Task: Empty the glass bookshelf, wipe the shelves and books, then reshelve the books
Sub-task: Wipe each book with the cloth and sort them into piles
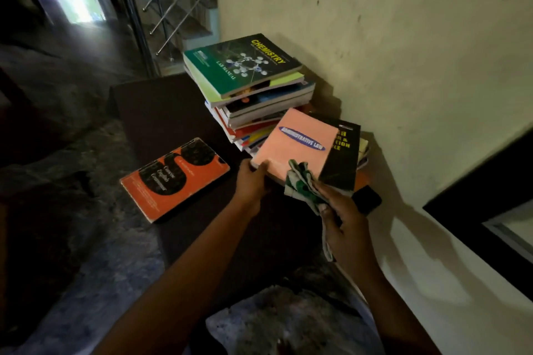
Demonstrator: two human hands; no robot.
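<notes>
With the left hand (251,181) pinching the pink Administrative Law book (294,147) steady at its near-left corner, the right hand (344,220), clenched around the cloth (300,183), should sweep the whole cover.

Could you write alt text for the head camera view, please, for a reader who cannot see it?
A person's left hand grips the corner of a pink book while the right hand holds a cloth and a black book over it. Behind them a stack of books leans against the wall, and an orange book lies apart on the dark table.
</notes>
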